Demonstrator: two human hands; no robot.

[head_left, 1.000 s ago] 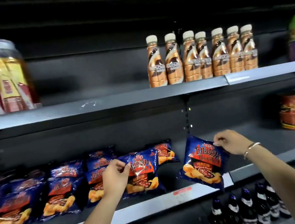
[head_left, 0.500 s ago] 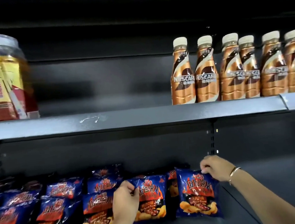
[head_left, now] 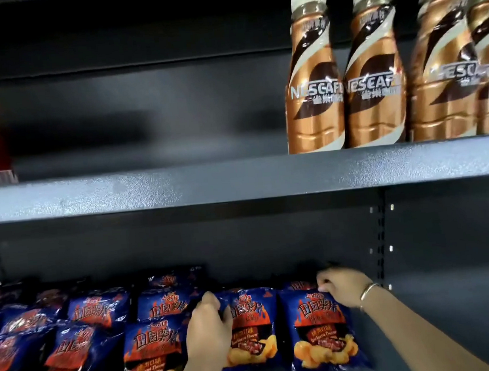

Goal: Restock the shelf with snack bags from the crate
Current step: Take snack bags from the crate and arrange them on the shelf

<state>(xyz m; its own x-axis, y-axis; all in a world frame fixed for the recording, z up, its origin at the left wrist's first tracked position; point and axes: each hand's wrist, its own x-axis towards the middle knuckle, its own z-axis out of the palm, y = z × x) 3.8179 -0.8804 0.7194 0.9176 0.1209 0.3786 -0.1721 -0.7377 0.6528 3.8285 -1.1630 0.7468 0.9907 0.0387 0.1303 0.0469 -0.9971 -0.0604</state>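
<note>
- Both snack bags now stand further back on the lower shelf than a second ago, and your view has closed in on them.
- Your right hand pinches the top edge of the end bag; your left hand grips the neighbouring bag by its left side.
- Risk, as judged: released too soon, the end bag could flop forward, having nothing to lean on at its right.
- Blue bags fill the row leftward; no crate is in view.
- Coffee bottles line the upper shelf.
</note>
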